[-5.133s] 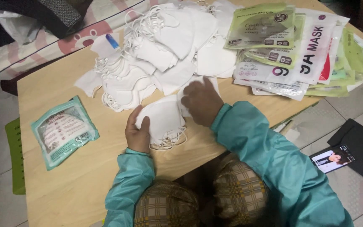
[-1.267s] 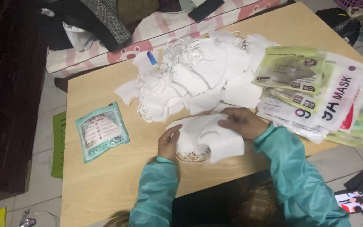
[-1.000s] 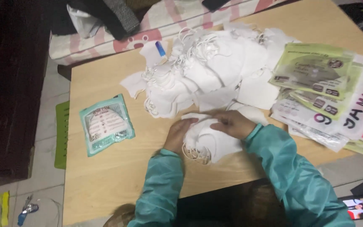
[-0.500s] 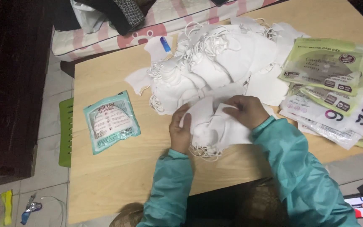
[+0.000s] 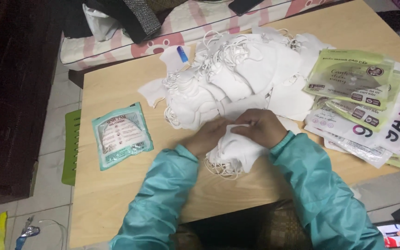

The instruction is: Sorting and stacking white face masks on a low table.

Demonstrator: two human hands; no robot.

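Where the two teal sleeves meet near the front edge of the pale wooden table (image 5: 116, 203), both hands are closed on one small stack of white fabric face masks (image 5: 237, 150). The left hand (image 5: 208, 139) grips the stack's left side, its fingers mostly tucked under the cloth and hard to count. The right hand (image 5: 261, 127) clamps the top right corner from above, fingers curled over the edge; its fingertips are hidden by the fabric. White elastic ear loops (image 5: 221, 169) spill out below the stack onto the table, tangled so that single loops cannot be told apart.

Just behind the hands lies a large loose heap of white masks and loops (image 5: 237, 76); how many pieces it holds cannot be made out. A small blue object (image 5: 182, 53) rests at the heap's far left, too small to identify. To the left, well apart from the hands, a sealed teal-edged plastic packet holding a mask (image 5: 121, 134) lies flat. On the right, overlapping green and white printed plastic pouches (image 5: 362, 97) run past the frame's edge. Beyond the table, a pink and white padded cushion (image 5: 200, 23) is partly covered by dark clothing (image 5: 126, 16). A green plastic slatted piece (image 5: 71, 146) on the tiled floor is half hidden by the tabletop.
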